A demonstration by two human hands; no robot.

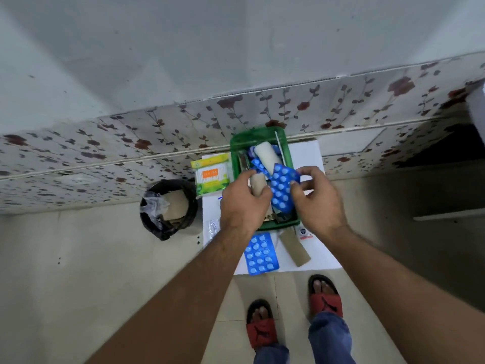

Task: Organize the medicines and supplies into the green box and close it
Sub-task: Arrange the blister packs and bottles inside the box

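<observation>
The right hand (316, 199) pinches the edge of a blue pill strip (282, 189) over the green box (262, 137), while the left hand (242, 203) grips a tan roll (258, 183) beside it. This looks like the packing step, with a white bandage roll (267, 156) already inside. Next, both pieces need lowering flat into the box; another blue strip (261, 253), a brown strip (295, 249) and a swab pack (211, 176) wait on the white table (305, 153).

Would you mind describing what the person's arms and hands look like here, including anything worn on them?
Both arms are bare from the bottom edge of the picture to the fingertips: no sleeves, gloves, watch, rings or bands show on the left hand or the right hand. The forearms bear fine hair. Neither hand carries any marking or cable.
</observation>
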